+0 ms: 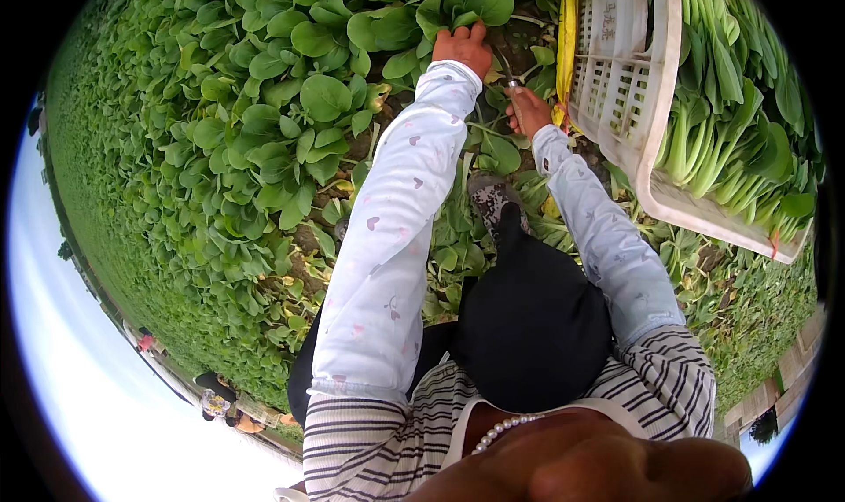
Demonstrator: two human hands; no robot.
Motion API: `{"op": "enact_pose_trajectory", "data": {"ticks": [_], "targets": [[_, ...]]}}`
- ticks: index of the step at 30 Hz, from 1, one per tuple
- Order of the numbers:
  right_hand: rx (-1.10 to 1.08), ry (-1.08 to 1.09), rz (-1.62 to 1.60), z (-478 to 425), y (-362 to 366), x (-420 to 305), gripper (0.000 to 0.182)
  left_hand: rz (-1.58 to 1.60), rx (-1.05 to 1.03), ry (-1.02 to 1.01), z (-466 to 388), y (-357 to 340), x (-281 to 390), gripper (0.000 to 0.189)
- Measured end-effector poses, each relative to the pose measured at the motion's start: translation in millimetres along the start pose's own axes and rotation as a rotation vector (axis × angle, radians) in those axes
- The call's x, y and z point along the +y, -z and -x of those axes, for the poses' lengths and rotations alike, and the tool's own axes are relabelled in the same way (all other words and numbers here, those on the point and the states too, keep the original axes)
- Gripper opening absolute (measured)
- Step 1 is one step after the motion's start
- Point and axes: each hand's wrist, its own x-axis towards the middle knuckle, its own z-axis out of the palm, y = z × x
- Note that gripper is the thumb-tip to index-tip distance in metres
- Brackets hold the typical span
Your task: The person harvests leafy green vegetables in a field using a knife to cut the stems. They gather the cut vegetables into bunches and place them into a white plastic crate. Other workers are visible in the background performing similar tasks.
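Note:
My left hand [465, 49], in a pale patterned sleeve, has its fingers curled into a leafy green plant [470, 3] at the row's edge. The plant's broad leaves hide my fingertips and its stem. To the right and slightly nearer, my right hand [528, 112] is closed around the handle of a small hand knife [513, 84]. Its thin blade points up towards the soil beside my left hand; foliage makes the tip hard to see.
A white plastic crate [650, 152] at right holds bundled greens [713, 132], some tied with red. Along its near side runs a yellow strip [566, 46]. Dense greens [264, 125] grow at left. My shoe [495, 201] stands among cut leaves. People [218, 399] are far off at lower left.

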Motion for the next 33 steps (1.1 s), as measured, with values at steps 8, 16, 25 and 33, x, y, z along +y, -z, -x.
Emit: {"op": "enact_pose_trajectory", "data": {"ticks": [8,16,25,33], "targets": [[0.015,0.045,-0.042,-46.1,-26.5,2.8,0.032,0.11,0.022,0.211,29.6,-18.4,-50.1,0.037],[-0.063,-0.056,-0.057,-62.0,-31.3,3.9,0.039,0.281,0.009,0.466,-4.8,-23.3,-64.8,0.033],[-0.097,-0.169,-0.082,-70.6,-45.5,2.3,0.041,0.008,0.15,0.343,-7.8,-36.2,-59.1,0.021],[-0.065,-0.282,0.01,-77.6,-60.7,16.2,0.042,-0.043,0.25,0.254,-2.4,-40.8,-62.2,0.013]]}}
